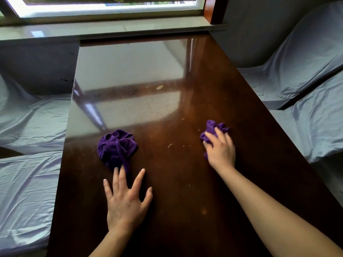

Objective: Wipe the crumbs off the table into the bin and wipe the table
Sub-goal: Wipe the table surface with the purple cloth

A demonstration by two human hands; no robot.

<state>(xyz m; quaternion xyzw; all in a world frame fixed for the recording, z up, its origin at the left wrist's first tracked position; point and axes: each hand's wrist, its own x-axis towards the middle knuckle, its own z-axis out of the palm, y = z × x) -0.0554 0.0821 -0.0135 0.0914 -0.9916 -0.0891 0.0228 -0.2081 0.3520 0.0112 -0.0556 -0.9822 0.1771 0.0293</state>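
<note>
On the dark wooden table, two purple cloths are lying apart. Right hand is pressing down on the smaller cloth, fingers curled over and clutching its bunched folds, toward the table's right side. Left hand is lying flat with fingers spread, fingertips just touching the near edge of the crumpled larger cloth, not gripping it. Crumbs are sitting between the two cloths, pale slivers; one bigger flake is resting farther up the table toward the window, with fine specks scattered around it. No bin is showing anywhere beside the table. Judging by the debris remaining, the job is looking barely begun: crumbs uncollected, the glossy far half smudged, wiping yet to be done.
</note>
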